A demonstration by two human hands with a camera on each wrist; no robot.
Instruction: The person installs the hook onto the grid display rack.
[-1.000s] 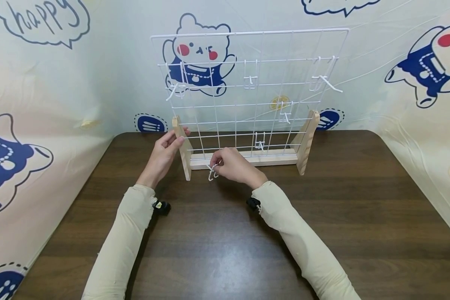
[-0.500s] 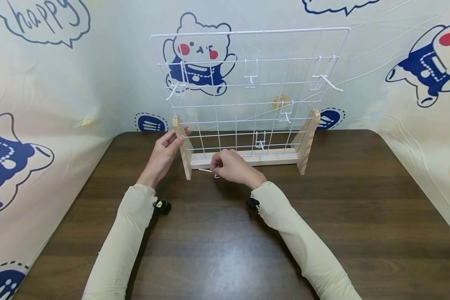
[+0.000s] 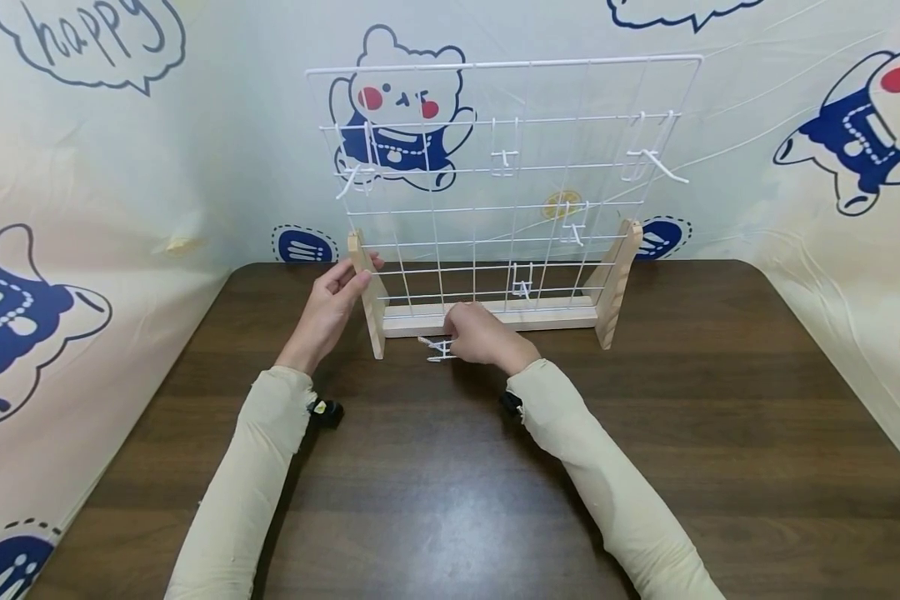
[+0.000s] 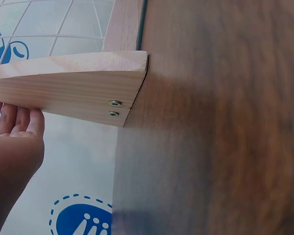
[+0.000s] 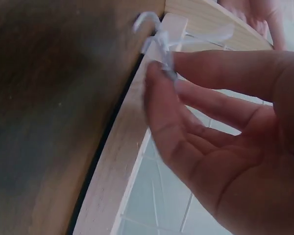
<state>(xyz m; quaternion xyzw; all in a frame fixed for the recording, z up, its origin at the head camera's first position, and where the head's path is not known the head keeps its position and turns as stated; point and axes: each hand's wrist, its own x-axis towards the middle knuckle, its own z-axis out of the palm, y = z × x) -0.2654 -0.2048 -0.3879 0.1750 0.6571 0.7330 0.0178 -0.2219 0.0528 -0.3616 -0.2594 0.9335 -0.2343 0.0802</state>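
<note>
While I watch through the head camera, a white wire grid panel [image 3: 504, 179] stands upright in a pale wooden stand [image 3: 495, 315] at the far side of a dark brown wooden desk [image 3: 450, 467]. Several small white wire hooks already hang on the grid: one at upper left [image 3: 347, 178], one near the top centre [image 3: 503, 156], one at upper right [image 3: 651, 163], and two lower down [image 3: 572, 223] [image 3: 521, 283]. From that, I judge the work with the hooks to be partly done, with at least one hook off the panel.

That loose small white wire hook [image 3: 437, 347] lies low, at or just above the desk surface, directly in front of the stand's bottom rail. My right hand [image 3: 482, 335] sits just to its right, fingertips pinching the hook. The right wrist camera confirms this: thumb and fingers [image 5: 196, 68] close on the hook [image 5: 157, 35], which points toward the wooden rail, though the view is blurred.

My left hand [image 3: 328, 308] rests on the stand's left wooden upright [image 3: 366, 292], fingers fairly straight and touching the wood, holding nothing else. The left wrist camera shows the fingertips [image 4: 17, 122] just below the wooden foot.

Cartoon-bear printed fabric [image 3: 82, 208] hangs behind and beside the desk.
</note>
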